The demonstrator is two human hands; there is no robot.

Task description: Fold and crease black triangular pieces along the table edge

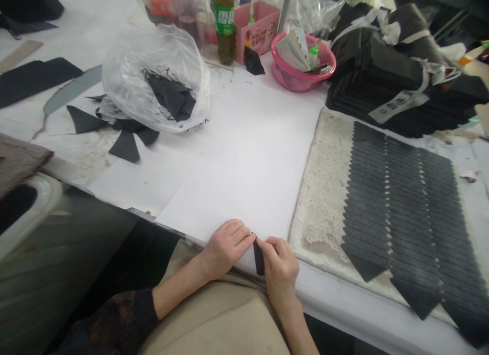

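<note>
At the table's front edge, both hands meet on a small dark fabric piece (259, 258). My left hand (229, 244) reaches in from the left, its fingertips closed at the piece's top end. My right hand (280, 266) pinches the same piece from the right, thumb and finger together. The piece hangs down between the hands, narrow and dark; part of it is hidden by the right fingers. To the right, a pale board (324, 182) carries overlapping rows of dark pointed pieces (405, 192).
A clear plastic bag (126, 70) holds dark cut pieces (171, 95), with loose ones (126, 146) beside it. At the back stand a green-labelled bottle (224, 24), a pink box (260, 26) and a pink basin (292, 80). Tied dark stacks (382, 64) sit back right.
</note>
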